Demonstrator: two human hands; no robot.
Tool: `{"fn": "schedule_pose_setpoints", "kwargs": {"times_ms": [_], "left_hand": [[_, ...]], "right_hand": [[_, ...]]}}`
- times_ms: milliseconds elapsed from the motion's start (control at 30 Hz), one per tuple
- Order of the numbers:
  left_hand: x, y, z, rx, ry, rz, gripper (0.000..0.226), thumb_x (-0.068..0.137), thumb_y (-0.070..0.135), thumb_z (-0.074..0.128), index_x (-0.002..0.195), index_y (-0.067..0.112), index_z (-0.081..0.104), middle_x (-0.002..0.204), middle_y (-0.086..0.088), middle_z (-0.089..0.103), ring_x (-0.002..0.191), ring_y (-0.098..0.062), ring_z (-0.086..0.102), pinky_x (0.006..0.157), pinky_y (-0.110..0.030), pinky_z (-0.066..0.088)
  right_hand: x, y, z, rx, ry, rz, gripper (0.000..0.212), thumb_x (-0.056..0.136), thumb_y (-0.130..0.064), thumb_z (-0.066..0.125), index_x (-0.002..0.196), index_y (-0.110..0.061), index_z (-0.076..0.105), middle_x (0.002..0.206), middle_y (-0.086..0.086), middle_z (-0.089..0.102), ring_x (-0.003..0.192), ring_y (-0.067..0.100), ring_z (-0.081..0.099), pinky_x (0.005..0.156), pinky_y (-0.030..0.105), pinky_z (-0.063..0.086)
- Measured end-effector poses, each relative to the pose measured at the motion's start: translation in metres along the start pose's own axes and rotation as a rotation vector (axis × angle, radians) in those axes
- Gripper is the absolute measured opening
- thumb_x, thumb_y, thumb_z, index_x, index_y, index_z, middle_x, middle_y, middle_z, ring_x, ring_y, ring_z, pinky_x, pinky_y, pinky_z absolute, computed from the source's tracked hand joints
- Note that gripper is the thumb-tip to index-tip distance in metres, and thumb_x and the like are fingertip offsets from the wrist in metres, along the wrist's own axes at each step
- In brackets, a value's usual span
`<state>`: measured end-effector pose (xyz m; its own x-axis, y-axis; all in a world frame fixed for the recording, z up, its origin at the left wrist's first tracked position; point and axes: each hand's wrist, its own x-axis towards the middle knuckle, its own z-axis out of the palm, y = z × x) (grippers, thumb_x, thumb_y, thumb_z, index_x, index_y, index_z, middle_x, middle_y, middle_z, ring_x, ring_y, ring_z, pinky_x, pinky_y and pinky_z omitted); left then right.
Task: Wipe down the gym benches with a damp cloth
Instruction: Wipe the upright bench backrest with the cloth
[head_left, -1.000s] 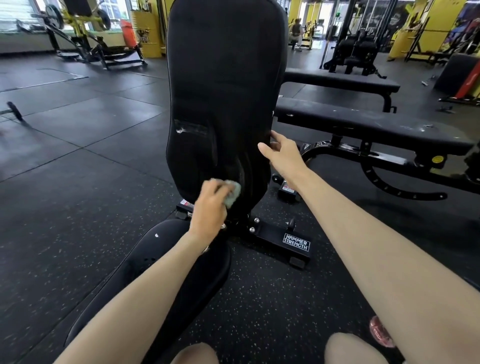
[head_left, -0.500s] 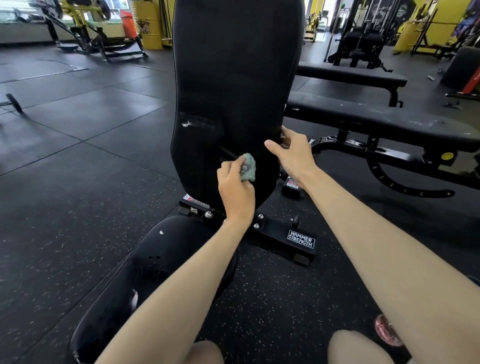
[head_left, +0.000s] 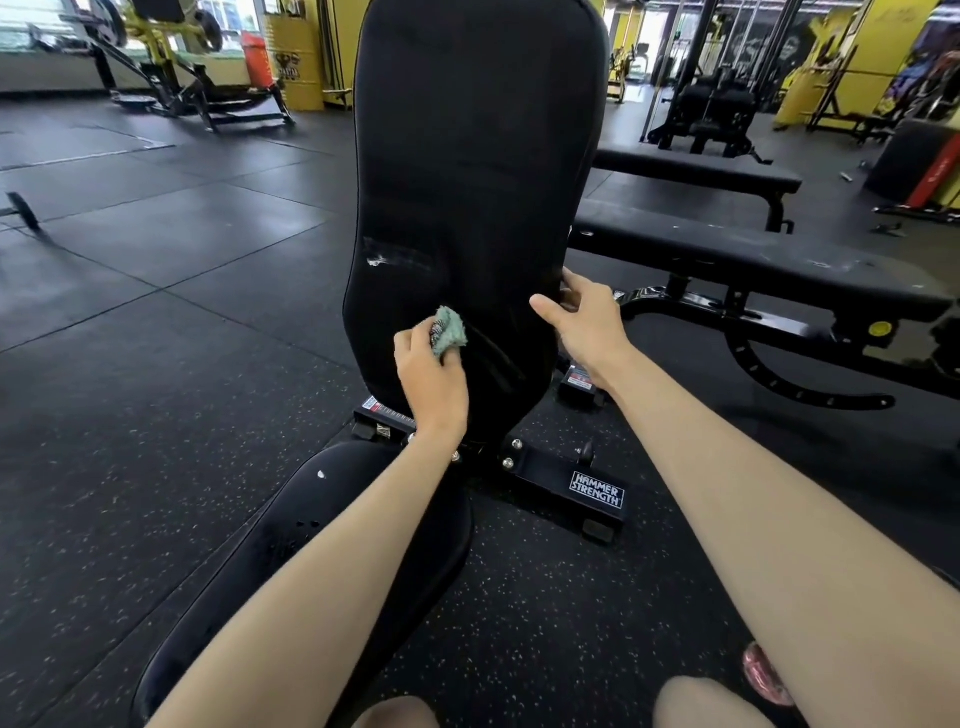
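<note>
**A:** How does the cloth look?

**B:** The cloth (head_left: 449, 331) is small, pale green and fluffy, and it is bunched into a ball. On its left side I see a darker, striped part.

**A:** Which hand has it?

**B:** The left hand (head_left: 431, 379). Its fingers are curled round the lower part of the cloth, and the upper part sticks out above them.

**A:** Where is the cloth on the bench?

**B:** It lies against the front of the backrest (head_left: 467, 156), in the lower part, a little left of the middle. The backrest is black and tall, and it stands almost upright. Above the cloth, near the left edge, there is a whitish scuffed mark (head_left: 376, 260). Just right of the cloth, thin shiny streaks run down the padding.

**A:** And the other hand?

**B:** The right hand (head_left: 587, 325) grips the right edge of the backrest, at about the same height as the cloth. The thumb lies on the front, and the fingers go round the edge to the back, where their tips are hidden.

**A:** What is below?

**B:** The black seat (head_left: 337, 545), under the left forearm, with some small white spots on it. Beside it, the metal base (head_left: 550, 475) carries a label that reads "HAMMER STRENGTH".

**A:** And around?

**B:** On the right, two flat black benches (head_left: 753, 265) stand on the dark rubber floor (head_left: 156, 338). The nearer one has pale marks on its top.
</note>
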<state>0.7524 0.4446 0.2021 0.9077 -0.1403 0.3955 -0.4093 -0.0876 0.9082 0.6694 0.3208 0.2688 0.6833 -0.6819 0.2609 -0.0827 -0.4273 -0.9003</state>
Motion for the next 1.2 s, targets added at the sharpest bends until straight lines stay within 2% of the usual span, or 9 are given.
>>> {"fn": "schedule_pose_setpoints", "kwargs": {"times_ms": [67, 167, 333, 533, 667, 767, 867, 967, 1200], "left_hand": [[-0.008, 0.003, 0.011, 0.028, 0.011, 0.006, 0.037, 0.086, -0.008, 0.053, 0.121, 0.005, 0.058, 0.112, 0.0, 0.048, 0.104, -0.015, 0.051, 0.09, -0.014, 0.04], [-0.023, 0.001, 0.016, 0.088, -0.013, 0.113, 0.042, 0.083, -0.015, 0.05, 0.12, 0.001, 0.059, 0.108, -0.001, 0.051, 0.1, -0.01, 0.045, 0.086, -0.002, 0.033], [-0.017, -0.009, -0.012, 0.12, -0.418, 0.286, 0.038, 0.077, -0.014, 0.056, 0.109, 0.005, 0.066, 0.098, -0.001, 0.059, 0.092, -0.014, 0.056, 0.081, -0.018, 0.045], [-0.014, -0.002, -0.041, -0.402, -0.42, -0.458, 0.023, 0.091, 0.01, 0.063, 0.107, 0.015, 0.048, 0.105, -0.008, 0.063, 0.089, -0.018, 0.065, 0.08, -0.035, 0.056], [-0.007, -0.003, -0.062, -0.514, -0.585, -0.576, 0.016, 0.094, 0.012, 0.058, 0.105, 0.013, 0.046, 0.106, -0.011, 0.062, 0.091, -0.021, 0.064, 0.078, -0.04, 0.055], [-0.004, -0.004, -0.074, -0.625, -0.751, -0.593, 0.019, 0.097, 0.012, 0.052, 0.114, 0.008, 0.05, 0.108, -0.013, 0.064, 0.091, -0.022, 0.065, 0.074, -0.036, 0.053], [-0.01, -0.003, -0.077, -0.617, -0.854, -0.602, 0.026, 0.1, 0.014, 0.046, 0.123, 0.005, 0.054, 0.108, -0.009, 0.066, 0.091, -0.017, 0.065, 0.077, -0.031, 0.054], [-0.016, -0.004, -0.076, -0.588, -0.88, -0.613, 0.031, 0.1, 0.015, 0.044, 0.125, 0.002, 0.056, 0.111, -0.01, 0.066, 0.096, -0.018, 0.064, 0.089, -0.035, 0.048], [-0.019, 0.002, -0.068, -0.474, -0.821, -0.614, 0.027, 0.099, 0.019, 0.051, 0.124, 0.009, 0.053, 0.105, -0.012, 0.064, 0.089, -0.022, 0.063, 0.076, -0.039, 0.051]], "right_hand": [[0.0, 0.001, 0.001, -0.007, 0.009, -0.007, 0.046, 0.091, -0.013, 0.065, 0.135, -0.019, 0.055, 0.114, -0.005, 0.068, 0.111, 0.01, 0.061, 0.105, 0.033, 0.045], [0.0, 0.001, 0.003, -0.019, 0.013, -0.026, 0.041, 0.091, -0.013, 0.064, 0.131, -0.021, 0.058, 0.11, -0.006, 0.068, 0.109, 0.011, 0.062, 0.104, 0.034, 0.046], [-0.002, -0.007, 0.004, -0.069, 0.024, 0.001, 0.038, 0.091, -0.012, 0.064, 0.128, -0.019, 0.06, 0.106, -0.007, 0.066, 0.109, 0.015, 0.061, 0.103, 0.037, 0.047], [-0.022, -0.023, 0.014, -0.14, 0.174, 0.094, 0.028, 0.096, -0.016, 0.057, 0.123, -0.013, 0.064, 0.113, 0.006, 0.068, 0.111, 0.02, 0.058, 0.092, 0.024, 0.042], [-0.059, -0.017, 0.025, -0.2, 0.445, -0.026, 0.02, 0.095, -0.012, 0.047, 0.091, -0.016, 0.067, 0.092, 0.001, 0.065, 0.087, 0.017, 0.059, 0.071, 0.025, 0.042], [-0.077, -0.005, 0.031, -0.078, 0.034, 0.04, 0.022, 0.094, -0.005, 0.05, 0.093, -0.017, 0.068, 0.078, -0.004, 0.064, 0.074, 0.011, 0.06, 0.06, 0.013, 0.044], [-0.086, 0.003, 0.03, 0.087, -0.385, 0.184, 0.037, 0.092, 0.005, 0.052, 0.117, -0.02, 0.063, 0.105, 0.005, 0.066, 0.095, 0.015, 0.063, 0.075, 0.024, 0.054], [-0.09, 0.006, 0.029, 0.139, -0.452, 0.154, 0.045, 0.088, 0.008, 0.057, 0.123, -0.022, 0.06, 0.118, 0.007, 0.063, 0.098, 0.012, 0.063, 0.078, 0.022, 0.053], [-0.093, 0.006, 0.027, 0.171, -0.321, 0.036, 0.031, 0.079, 0.004, 0.072, 0.103, -0.016, 0.07, 0.097, -0.002, 0.07, 0.087, 0.0, 0.064, 0.076, 0.014, 0.051]]}}
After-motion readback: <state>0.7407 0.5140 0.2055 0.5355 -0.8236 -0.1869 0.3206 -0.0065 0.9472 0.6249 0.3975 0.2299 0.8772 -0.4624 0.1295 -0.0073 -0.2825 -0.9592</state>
